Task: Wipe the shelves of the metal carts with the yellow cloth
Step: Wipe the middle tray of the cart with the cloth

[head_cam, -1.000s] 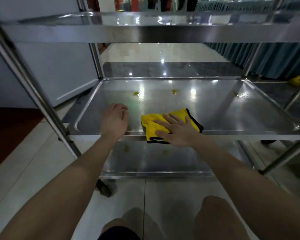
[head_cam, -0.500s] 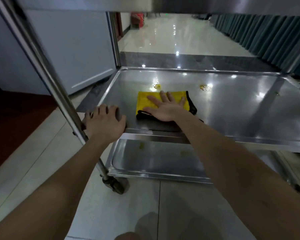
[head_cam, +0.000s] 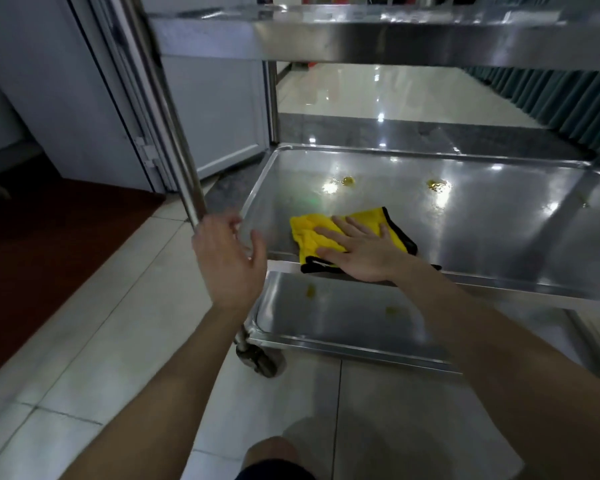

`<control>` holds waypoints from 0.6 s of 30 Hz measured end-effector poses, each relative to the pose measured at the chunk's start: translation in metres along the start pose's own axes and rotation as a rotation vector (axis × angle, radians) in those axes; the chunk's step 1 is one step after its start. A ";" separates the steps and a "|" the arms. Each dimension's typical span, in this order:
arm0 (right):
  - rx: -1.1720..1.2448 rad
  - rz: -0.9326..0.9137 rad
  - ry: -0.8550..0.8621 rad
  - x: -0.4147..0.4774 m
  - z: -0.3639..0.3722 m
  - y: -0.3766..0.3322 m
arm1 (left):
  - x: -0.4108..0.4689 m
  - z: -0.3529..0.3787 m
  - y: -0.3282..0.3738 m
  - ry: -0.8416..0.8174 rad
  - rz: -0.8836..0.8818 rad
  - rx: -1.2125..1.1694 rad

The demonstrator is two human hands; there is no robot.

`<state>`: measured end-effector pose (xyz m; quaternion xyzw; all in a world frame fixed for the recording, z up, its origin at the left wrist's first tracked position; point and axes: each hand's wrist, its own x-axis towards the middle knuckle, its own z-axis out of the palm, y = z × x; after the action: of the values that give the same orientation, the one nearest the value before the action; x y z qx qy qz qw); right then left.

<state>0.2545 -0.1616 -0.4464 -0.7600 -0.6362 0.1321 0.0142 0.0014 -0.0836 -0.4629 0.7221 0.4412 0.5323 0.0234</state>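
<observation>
- two bare hands worked at the metal cart (head_cam: 378,46): the right hand (head_cam: 361,251) lay flat, fingers straight and spread, pressing the yellow cloth (head_cam: 312,233) onto the middle shelf (head_cam: 499,220).
- the cloth sat crumpled under that hand and out past its fingertips, reaching the shelf's near rim by the thumb.
- the left hand (head_cam: 227,258) was open, fingers loosely spread, holding nothing, at the shelf's near left corner just below the upright post (head_cam: 167,116); whether it touched metal could not be told.
- yellow spots (head_cam: 347,180) lay beyond the right hand, apart from the cloth.
- below both hands sat the lower shelf (head_cam: 343,317), with a caster wheel (head_cam: 262,362) at its corner.
</observation>
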 end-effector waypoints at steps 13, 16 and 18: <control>-0.036 0.113 0.025 0.132 -0.024 -0.096 | 0.027 -0.029 -0.054 -0.146 -0.315 -0.130; -0.048 0.032 0.014 0.132 -0.017 -0.117 | 0.029 -0.028 -0.056 -0.122 -0.292 -0.116; -0.044 -0.055 0.036 0.110 -0.005 -0.118 | 0.028 -0.029 -0.053 -0.131 -0.287 -0.139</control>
<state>0.1587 -0.0317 -0.4388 -0.7447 -0.6591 0.1041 0.0127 -0.0530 -0.0458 -0.4560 0.6816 0.4994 0.5045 0.1775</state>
